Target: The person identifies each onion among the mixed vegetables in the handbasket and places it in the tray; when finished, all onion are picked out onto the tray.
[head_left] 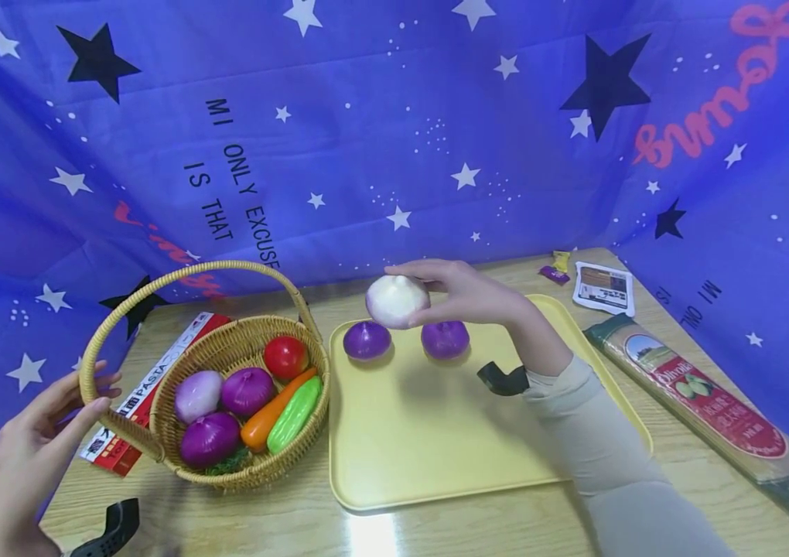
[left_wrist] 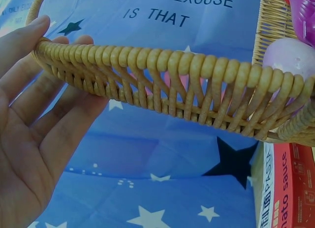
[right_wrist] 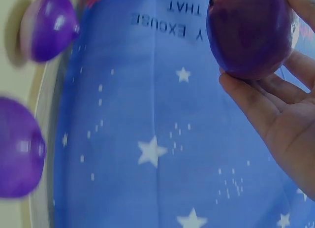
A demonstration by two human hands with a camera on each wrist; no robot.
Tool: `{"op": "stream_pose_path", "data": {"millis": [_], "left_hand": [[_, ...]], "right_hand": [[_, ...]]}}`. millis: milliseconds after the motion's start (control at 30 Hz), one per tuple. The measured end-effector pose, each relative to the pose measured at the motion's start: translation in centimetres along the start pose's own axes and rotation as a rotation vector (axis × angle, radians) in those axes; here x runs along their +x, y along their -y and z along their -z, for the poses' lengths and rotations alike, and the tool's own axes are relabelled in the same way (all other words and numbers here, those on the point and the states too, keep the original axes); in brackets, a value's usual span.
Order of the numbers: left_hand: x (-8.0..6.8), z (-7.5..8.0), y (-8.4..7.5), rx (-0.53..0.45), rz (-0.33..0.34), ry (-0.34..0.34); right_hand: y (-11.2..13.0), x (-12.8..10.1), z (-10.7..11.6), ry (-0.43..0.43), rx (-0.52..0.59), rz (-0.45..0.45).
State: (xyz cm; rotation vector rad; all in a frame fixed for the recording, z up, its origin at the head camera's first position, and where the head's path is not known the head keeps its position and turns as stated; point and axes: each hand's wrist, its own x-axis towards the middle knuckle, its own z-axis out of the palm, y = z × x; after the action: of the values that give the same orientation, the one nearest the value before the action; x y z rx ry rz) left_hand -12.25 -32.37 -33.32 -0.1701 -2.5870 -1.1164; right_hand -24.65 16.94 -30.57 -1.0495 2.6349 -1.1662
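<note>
We're mid-transfer here, by our reading: the right hand (head_left: 467, 294) has its fingers curled around an onion (head_left: 397, 300), pale on top in the head view and deep purple on the side the right wrist camera shows (right_wrist: 248, 33). It's held in the air above the far part of the yellow tray (head_left: 436, 456), right over the gap between two purple onions (head_left: 367, 340) (head_left: 445, 339) already sitting on it near the far edge. So the carried onion is off the surface, touching neither of those two.

Over on the left, our left hand (head_left: 32, 449) is open, fingers straight and resting against the handle (left_wrist: 162, 85) of the wicker basket (head_left: 241, 472); it isn't wrapped around it. The basket stands near the desk's left edge, just beside the tray, with more onions, a tomato (head_left: 285, 356), a carrot (head_left: 271, 414) and a cucumber (head_left: 295, 414) inside.

We judge the placing step to be in hand. The next move calls for lowering the onion to a free patch of tray beside the pair, keeping clear of both, and letting the fingers loosen only once it sits steady, since a round thing like this may roll.
</note>
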Motion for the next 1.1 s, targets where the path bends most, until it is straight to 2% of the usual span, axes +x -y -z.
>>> {"op": "stream_pose_path", "data": {"millis": [300,433,633,833,1100], "left_hand": [[0.1,0.0,0.0,0.001,-0.003,-0.008],[0.0,-0.1,0.2,-0.006,-0.002,-0.004],[0.0,-0.1,0.4,-0.009,-0.015,-0.001],[0.0,-0.2,0.2,-0.016,-0.014,0.010],[0.0,-0.3,0.1,-0.038,-0.026,-0.008]], "right_hand": [[-2.3,-3.1,2.5,-0.104,0.013,-0.116],[-3.9,-4.5,2.6,-0.138,0.034,-0.162],[-7.1,-6.7,2.4,-0.173,0.026,-0.182],[-10.1,-8.4,2.4,-0.229,0.064,-0.217],[-12.2,-10.1,3.0,-0.245,0.052,-0.293]]}}
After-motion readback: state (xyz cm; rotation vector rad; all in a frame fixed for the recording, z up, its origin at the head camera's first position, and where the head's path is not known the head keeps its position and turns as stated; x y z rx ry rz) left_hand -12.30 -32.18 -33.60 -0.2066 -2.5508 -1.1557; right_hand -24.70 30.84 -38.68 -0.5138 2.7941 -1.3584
